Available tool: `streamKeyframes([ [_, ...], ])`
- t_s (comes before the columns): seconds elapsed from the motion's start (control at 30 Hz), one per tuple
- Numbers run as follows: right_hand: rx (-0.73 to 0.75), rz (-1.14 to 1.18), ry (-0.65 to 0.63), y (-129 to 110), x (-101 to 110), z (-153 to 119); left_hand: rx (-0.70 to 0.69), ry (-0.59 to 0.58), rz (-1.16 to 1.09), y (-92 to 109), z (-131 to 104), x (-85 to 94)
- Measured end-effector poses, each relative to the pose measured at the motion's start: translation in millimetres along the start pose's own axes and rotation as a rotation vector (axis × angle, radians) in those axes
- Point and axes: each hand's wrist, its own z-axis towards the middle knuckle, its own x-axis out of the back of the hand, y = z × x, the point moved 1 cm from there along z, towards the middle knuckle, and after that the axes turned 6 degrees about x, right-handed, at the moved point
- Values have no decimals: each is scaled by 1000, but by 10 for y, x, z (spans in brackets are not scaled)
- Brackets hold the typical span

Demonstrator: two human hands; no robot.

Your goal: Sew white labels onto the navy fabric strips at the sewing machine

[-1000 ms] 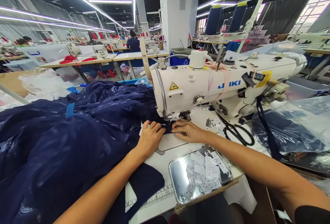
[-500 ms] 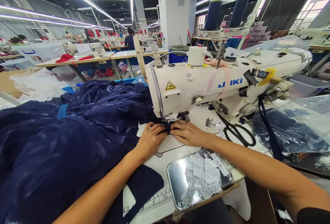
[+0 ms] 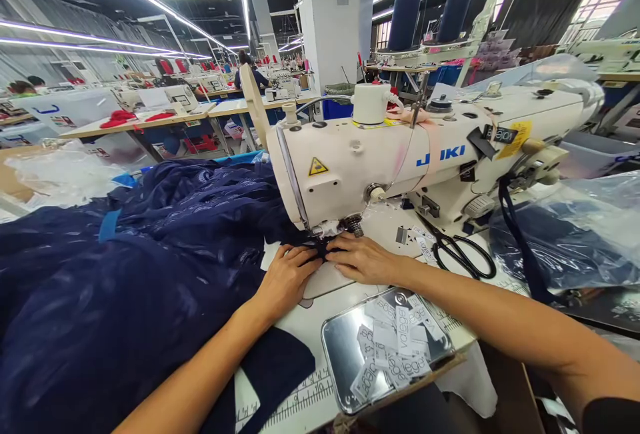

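Dark navy fabric [image 3: 115,301] lies heaped over the left side of the sewing table, and its edge runs in under the needle area of a white sewing machine [image 3: 320,184]. At that edge, my left hand [image 3: 286,279] presses the fabric down from the left, its fingers bent and close together. Opposite it, my right hand [image 3: 364,259] grips the same small piece from the right. The two hands' fingertips nearly meet just below the presser foot, which is mostly hidden. What lies beneath the fingers cannot be seen.
A metal tray [image 3: 345,344] with several white printed labels [image 3: 400,341] sits at the table's front edge. Black scissors [image 3: 470,261] lie right of my right hand. Navy fabric in clear plastic [image 3: 575,241] is farther right. A person [image 3: 259,77] works in the background.
The camera view has shifted slightly, moving the machine a little left and up in the picture. Both hands stay on the fabric by the presser foot, with little visible movement.
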Motion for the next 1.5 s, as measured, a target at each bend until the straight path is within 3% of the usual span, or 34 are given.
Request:
streamKeyframes([
  [0.37,-48,-89,-56,-37,-11,40,45,-37,2,-67,57,14],
  [0.63,-118,-32,-119,59,-17,30,65,-35,30,-121,115,-19],
  [0.83,-157,-19,-94,90,-12,97,89,50,97,-109,140,-26],
  [1.03,-236,-185,-139,66,2,162,213,154,329,96,64,15],
  [1.2,-182,-257,-201,-48,131,152,318,112,364,115,94,29],
  [1.5,-174,-245,-210,-154,95,98,291,55,382,-40,168,-7],
])
